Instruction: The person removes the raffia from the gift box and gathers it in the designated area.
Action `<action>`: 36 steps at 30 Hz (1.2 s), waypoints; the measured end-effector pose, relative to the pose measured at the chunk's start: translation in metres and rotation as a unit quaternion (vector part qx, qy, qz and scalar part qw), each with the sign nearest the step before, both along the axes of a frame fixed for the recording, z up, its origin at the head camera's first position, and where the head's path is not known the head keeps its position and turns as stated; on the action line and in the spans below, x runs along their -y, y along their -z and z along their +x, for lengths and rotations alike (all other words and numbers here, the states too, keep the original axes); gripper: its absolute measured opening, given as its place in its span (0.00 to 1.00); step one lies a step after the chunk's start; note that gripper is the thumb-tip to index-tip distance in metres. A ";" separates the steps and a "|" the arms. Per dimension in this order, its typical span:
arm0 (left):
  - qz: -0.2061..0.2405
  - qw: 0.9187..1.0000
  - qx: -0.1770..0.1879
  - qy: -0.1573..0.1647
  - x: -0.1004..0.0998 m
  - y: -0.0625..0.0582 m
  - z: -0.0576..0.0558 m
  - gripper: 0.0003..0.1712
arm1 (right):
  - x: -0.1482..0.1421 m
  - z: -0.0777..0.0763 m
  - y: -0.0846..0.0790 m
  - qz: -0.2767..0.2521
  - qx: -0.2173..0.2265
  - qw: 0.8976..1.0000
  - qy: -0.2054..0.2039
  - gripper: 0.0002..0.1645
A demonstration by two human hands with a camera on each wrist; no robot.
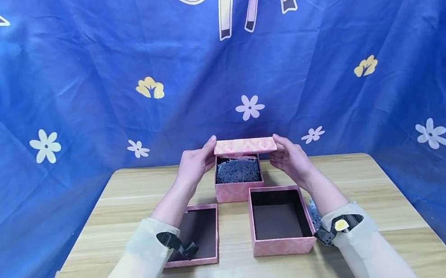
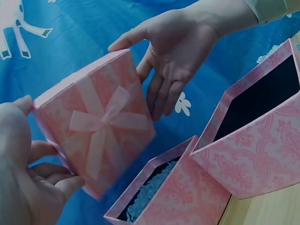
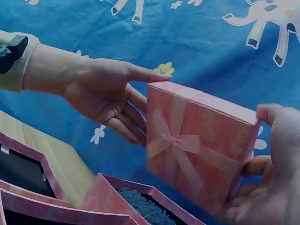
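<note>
Both hands hold a square pink patterned box lid [image 1: 245,145] by opposite sides. My left hand [image 1: 194,162] grips its left edge, thumb at the top corner. On the opposite edge, my right hand [image 1: 292,161] has its thumb at the top corner and fingers behind the side. A pale pink ribbon bow [image 3: 174,140] decorates the lid's top face, which stands steeply tilted in both wrist views. Below the lid sits a smaller pink box [image 1: 240,192], open at the top and filled with blue shredded paper [image 1: 237,170]. In the head view the lid overlaps this box's far rim.
A larger pink box [image 1: 283,246] with a bare black inside stands at the front right. Front left, a larger lid [image 1: 204,231] lies with its dark inside up, partly under the left forearm. Blue shreds [image 1: 314,213] lie beside the larger box. A blue curtain [image 1: 204,114] hangs behind the table.
</note>
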State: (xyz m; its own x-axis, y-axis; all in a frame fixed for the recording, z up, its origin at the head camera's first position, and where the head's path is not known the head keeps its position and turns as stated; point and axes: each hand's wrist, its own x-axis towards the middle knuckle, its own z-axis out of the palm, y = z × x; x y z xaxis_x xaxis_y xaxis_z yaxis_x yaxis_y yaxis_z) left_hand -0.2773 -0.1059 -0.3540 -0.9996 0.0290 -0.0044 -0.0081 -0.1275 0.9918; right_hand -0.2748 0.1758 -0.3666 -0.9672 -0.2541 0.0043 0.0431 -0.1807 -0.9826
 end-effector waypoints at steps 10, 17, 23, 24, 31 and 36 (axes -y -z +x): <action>0.007 0.992 -0.075 0.101 0.015 0.008 0.004 0.28 | -0.014 0.002 0.003 -0.080 -0.063 0.991 -0.089 0.34; -0.056 0.968 -0.163 0.180 0.031 0.013 0.005 0.33 | -0.034 0.005 0.009 -0.033 -0.134 0.978 -0.156 0.39; -0.078 0.953 -0.188 0.225 0.037 0.013 0.007 0.39 | -0.043 0.003 0.014 0.010 -0.165 0.969 -0.181 0.48; -0.078 0.952 -0.186 0.230 0.038 0.013 0.007 0.40 | -0.043 0.003 0.015 0.010 -0.165 0.969 -0.184 0.48; -0.066 0.954 -0.167 0.241 0.038 0.019 0.008 0.47 | -0.046 0.003 0.020 0.002 -0.149 0.970 -0.193 0.53; -0.049 0.949 -0.168 0.260 0.038 0.025 0.006 0.50 | -0.047 0.004 0.022 -0.007 -0.140 0.972 -0.191 0.56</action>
State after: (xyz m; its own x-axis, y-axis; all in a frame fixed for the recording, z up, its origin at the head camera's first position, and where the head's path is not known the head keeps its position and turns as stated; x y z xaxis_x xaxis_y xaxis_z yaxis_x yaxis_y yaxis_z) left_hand -0.2711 -0.1438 -0.3786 -0.7951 0.5354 0.2848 0.2752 -0.1000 0.9562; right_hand -0.2710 0.2229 -0.3883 -0.7629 -0.5926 0.2585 -0.1583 -0.2164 -0.9634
